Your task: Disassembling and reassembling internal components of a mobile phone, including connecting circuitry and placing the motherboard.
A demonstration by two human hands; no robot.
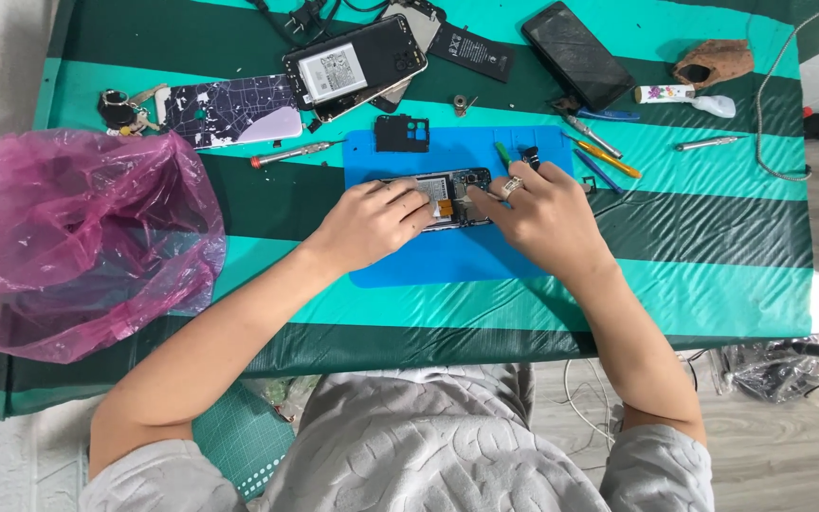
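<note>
On the blue work mat (447, 265), centre of the counter (713, 294), head view:

- Opened phone (452, 194): lies flat on mat, back cover off, battery and board exposed. Both hands on it.
- Left hand (372, 223): fingers curled over phone's left half, pressing it down to steady it. Holds no tool, as far as visible.
- Right hand (542, 213): ring on one finger, fingertips bunched at phone's right end, pinched on sth. small; too tiny to tell if part or tool.
- Black inner frame piece (402, 134): off the phone, lying at top edge of mat, apart from the hands.
- Green-handled tool (502, 154): on mat just above right hand, not held.
- Second opened phone (357, 66): top of counter, battery showing, well apart.
- Loose black battery (471, 49): beside it.
- Dark intact-looking phone (577, 54): top right, screen up.
- Patterned back cover (234, 109): left of second phone.
- Red-tipped screwdriver (291, 153): between cover and mat.
- Pens/drivers cluster (604, 152): right of mat.
- Pink plastic bag (68, 237): far left, crumpled.

Progress, judged: teardown stage well in. Cover and inner frame already removed; battery and board appear in place yet. Work at right end ongoing; whether removing or refitting, cannot tell.
</note>
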